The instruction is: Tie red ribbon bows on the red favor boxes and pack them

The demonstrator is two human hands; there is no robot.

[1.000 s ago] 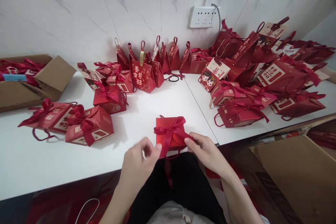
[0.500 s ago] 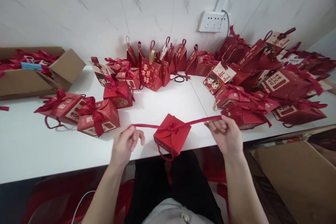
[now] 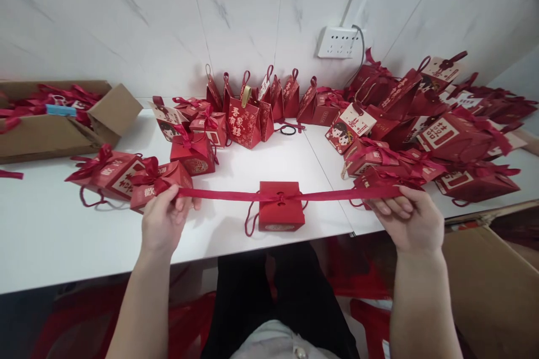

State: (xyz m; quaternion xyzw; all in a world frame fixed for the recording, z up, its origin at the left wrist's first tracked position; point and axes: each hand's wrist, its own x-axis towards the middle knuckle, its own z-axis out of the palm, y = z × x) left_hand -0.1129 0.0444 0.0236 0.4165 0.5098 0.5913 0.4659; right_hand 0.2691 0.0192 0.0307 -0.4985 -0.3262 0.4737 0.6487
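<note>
A small red gift box sits near the front edge of the white table, its front face toward me and cord handles looping out at its sides. A red ribbon is knotted at the middle of its top and stretches out nearly straight both ways. My left hand pinches the ribbon's left end, in front of a bow-topped box. The right end is gripped between the thumb and fingers of my right hand, beside the front right boxes.
Finished-looking red boxes with bows stand at the left, and a larger pile at the right. Tall red bags line the wall under a socket strip. Cardboard boxes are at far left and lower right.
Both hands have moved outward, drawing the ribbon out longer and straighter. The small box has turned from a diagonal position to face squarely forward.
</note>
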